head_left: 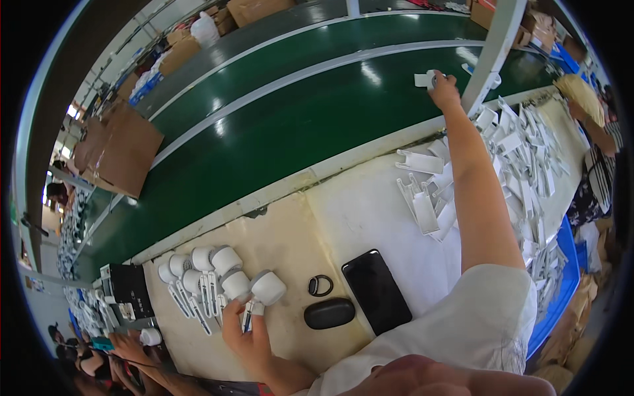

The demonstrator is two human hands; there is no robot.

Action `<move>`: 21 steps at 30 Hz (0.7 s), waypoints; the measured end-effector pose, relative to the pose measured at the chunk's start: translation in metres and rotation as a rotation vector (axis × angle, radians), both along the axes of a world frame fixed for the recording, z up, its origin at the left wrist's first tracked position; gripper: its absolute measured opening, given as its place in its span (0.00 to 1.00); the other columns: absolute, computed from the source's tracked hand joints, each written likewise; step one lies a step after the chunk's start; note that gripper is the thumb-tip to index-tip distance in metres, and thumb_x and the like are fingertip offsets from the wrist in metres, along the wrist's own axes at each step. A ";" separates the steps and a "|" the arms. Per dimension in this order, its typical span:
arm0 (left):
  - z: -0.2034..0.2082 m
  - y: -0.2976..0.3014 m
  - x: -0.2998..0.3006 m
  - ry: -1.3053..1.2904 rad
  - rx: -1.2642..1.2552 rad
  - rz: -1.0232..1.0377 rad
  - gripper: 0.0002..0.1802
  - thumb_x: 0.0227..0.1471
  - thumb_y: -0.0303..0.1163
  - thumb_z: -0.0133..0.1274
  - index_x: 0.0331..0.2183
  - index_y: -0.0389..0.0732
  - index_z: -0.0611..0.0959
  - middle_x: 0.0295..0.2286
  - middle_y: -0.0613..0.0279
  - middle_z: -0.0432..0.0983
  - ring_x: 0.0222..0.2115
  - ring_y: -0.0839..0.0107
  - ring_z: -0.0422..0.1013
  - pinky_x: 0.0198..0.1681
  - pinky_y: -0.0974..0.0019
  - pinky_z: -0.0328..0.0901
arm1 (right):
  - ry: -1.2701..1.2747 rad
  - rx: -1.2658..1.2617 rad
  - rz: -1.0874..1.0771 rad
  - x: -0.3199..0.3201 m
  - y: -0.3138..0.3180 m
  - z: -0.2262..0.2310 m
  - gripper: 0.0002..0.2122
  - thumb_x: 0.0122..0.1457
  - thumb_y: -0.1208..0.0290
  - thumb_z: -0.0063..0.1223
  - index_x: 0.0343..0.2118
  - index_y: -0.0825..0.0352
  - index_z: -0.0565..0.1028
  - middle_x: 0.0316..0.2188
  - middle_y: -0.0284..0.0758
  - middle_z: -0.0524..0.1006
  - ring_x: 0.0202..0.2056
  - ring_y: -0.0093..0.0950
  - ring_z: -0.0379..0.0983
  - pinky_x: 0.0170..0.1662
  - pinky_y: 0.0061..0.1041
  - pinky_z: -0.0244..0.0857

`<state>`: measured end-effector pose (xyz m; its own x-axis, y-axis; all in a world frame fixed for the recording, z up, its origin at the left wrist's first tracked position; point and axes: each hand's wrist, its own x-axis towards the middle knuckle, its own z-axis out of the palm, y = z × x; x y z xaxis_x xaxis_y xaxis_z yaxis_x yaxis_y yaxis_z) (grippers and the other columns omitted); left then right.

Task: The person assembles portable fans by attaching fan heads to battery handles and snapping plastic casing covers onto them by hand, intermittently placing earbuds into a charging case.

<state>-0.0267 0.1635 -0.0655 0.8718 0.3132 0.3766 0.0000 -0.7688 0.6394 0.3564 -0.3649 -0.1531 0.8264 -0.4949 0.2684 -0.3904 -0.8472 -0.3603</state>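
My left hand (249,340) is closed with thumb and fingers around the slim handle of a white round-headed device (269,288). Beside it on the tabletop stand several matching devices (226,259) in a cluster, their heads white with grey bands and their handles pointing toward me. My right arm stretches far out over the green conveyor belt (317,115). At its end, my right hand (446,91) grips a white part (422,80) with a flat section and a rounded section; the fingers hide some of it.
A black phone (376,291), a dark oval case (329,313) and a black wristband (321,286) lie before me. White plastic channel pieces (528,152) pile up at right, by a metal post (492,59). A black box (125,290) and co-worker's hands (130,348) are at left.
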 end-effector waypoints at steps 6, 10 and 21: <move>-0.032 -0.002 0.000 -0.019 -0.677 -0.263 0.12 0.48 0.21 0.51 0.38 0.31 0.75 0.29 0.59 0.75 0.30 0.71 0.72 0.35 0.71 0.66 | -0.182 -0.046 0.521 -0.058 0.074 0.060 0.27 0.40 0.75 0.57 0.48 0.54 0.67 0.47 0.42 0.61 0.45 0.43 0.66 0.47 0.33 0.64; -0.043 -0.014 0.013 -0.027 -0.867 -0.486 0.21 0.53 0.24 0.45 0.50 0.34 0.67 0.46 0.53 0.66 0.48 0.64 0.63 0.47 0.65 0.61 | -0.247 -0.066 1.021 -0.149 0.147 0.121 0.26 0.41 0.82 0.56 0.46 0.56 0.67 0.47 0.38 0.60 0.46 0.38 0.65 0.47 0.29 0.64; -0.034 -0.052 0.024 0.314 -1.762 -0.982 0.45 0.54 0.62 0.19 0.50 0.30 0.64 0.45 0.42 0.67 0.46 0.54 0.67 0.49 0.52 0.61 | -0.177 -0.317 1.661 -0.319 0.255 0.173 0.28 0.38 0.85 0.57 0.45 0.53 0.71 0.47 0.40 0.64 0.49 0.40 0.63 0.48 0.31 0.63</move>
